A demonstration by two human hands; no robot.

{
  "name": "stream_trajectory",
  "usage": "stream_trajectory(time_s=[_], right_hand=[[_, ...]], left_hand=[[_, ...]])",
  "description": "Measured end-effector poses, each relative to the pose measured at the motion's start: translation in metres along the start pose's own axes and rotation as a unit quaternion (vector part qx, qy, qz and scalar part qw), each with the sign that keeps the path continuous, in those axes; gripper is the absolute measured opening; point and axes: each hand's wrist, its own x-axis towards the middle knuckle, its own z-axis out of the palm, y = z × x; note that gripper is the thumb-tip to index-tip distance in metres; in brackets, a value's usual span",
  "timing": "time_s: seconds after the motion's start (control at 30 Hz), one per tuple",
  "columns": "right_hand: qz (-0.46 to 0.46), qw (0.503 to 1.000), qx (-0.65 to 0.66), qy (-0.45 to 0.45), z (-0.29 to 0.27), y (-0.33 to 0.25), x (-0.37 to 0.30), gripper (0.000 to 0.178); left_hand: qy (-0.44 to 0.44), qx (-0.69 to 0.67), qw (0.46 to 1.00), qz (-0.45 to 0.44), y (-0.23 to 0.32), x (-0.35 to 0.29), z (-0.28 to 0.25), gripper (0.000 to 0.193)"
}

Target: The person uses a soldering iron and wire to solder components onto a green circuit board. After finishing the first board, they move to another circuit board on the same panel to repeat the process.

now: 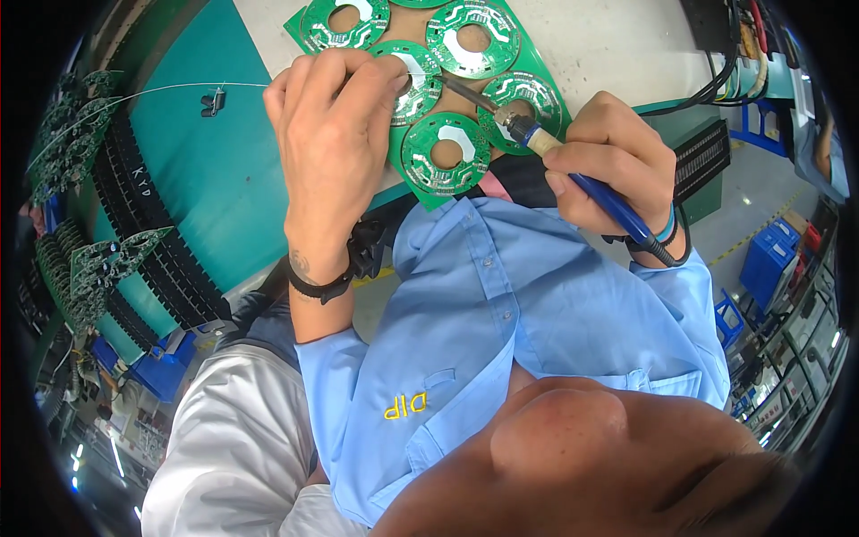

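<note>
Left hand [335, 134] curled, fingertips pinching thin solder wire [192, 87] over green ring-shaped circuit board panel [447, 152] at table's near edge. Right hand [613, 161] closed around blue soldering iron [573, 174], tip touching a board.

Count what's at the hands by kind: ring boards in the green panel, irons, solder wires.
Ring boards in the green panel: 6 visible, the top one cut off by the frame edge
Iron, held by right hand: 1
Solder wire, running to left hand: 1
Total: 8
</note>
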Motion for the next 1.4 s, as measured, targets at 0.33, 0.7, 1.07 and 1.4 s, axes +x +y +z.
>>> stream_trajectory(time_s=[0.33,0.7,1.07,1.4], right_hand=[[0.016,0.999,0.033,0.036,-0.008,-0.005,0.006,0.028],[0.026,0.996,0.051,0.074,-0.024,0.011,-0.002,0.021],[0.085,0.994,0.048,0.055,-0.022,0.015,0.004,0.019],[0.017,1.000,0.019,0.017,-0.018,0.014,0.017,0.027]], left_hand=[[0.011,-0.004,1.000,-0.002,-0.002,0.001,-0.001,0.010],[0.009,-0.077,0.996,-0.054,0.008,0.003,-0.007,0.010],[-0.053,-0.083,0.992,-0.074,0.009,0.023,-0.015,0.011],[-0.060,0.002,0.998,0.004,-0.003,0.037,-0.014,0.010]])
